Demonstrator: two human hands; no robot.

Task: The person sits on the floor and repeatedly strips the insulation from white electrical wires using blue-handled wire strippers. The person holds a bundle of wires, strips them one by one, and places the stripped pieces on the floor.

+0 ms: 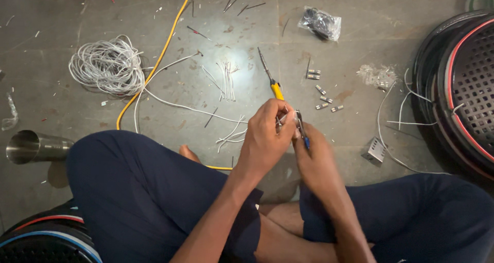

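Hands (288, 139), two; pliers (302, 129), one

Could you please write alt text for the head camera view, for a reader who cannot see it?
A person sitting cross-legged on a grey floor holds a thin white wire in the left hand and a small blue-handled tool in the right hand. Around them lie a yellow-handled screwdriver, a white wire coil and small connectors.

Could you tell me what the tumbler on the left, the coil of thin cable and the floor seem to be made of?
The tumbler looks like polished steel: silvery, with bright reflections along its wall. The coil of thin cable seems plastic-sheathed wire, pale grey and matt, bending in loose loops. The floor looks like dull grey stone or concrete tile, with faint joint lines and stains; which one is unclear.
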